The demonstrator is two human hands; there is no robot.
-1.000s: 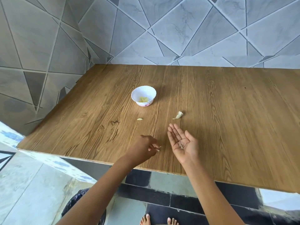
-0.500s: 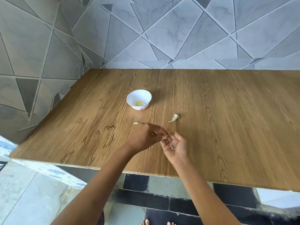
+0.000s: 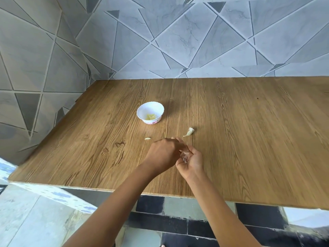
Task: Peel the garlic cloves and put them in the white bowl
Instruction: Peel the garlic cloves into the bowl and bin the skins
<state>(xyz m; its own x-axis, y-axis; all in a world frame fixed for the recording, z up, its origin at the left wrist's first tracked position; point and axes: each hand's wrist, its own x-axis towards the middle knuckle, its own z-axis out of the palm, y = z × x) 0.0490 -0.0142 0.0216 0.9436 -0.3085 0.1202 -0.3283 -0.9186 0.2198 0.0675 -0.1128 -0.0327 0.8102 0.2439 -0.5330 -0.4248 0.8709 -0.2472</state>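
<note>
Unpeeled garlic clove lies flat on the bench, on the near-right side of the white bowl and apart from it. Its long axis runs diagonally: fat end far-right, thin tail near-left, aimed roughly at the hands. It sits just beyond the fingers, with no contact visible.

The bowl is upright, with a scalloped rim and a pink pattern round the base. Peeled garlic, pale yellow, lies in the bottom. I can't count the pieces.

A small pale sliver lies on the bench between the bowl and the left hand, long axis close to left-right. Whether it's skin or clove, I can't tell.

Both hands meet over the bench, nearer than the clove. The right hand is palm-up and cupped, its fingers curled in round some pale scraps in the palm. That area is blurred, so it could be skin or a clove. The left hand is back-up, fingers bent, with the tips going into the right palm. The tips are hidden, so I can't tell whether it is pinching anything.

The bench is wood-grain and sits in a corner, with grey triangle-pattern tiled wall behind it and to the left. The floor shows below the near edge: light tiles on the left, dark tiles under the bench.
</note>
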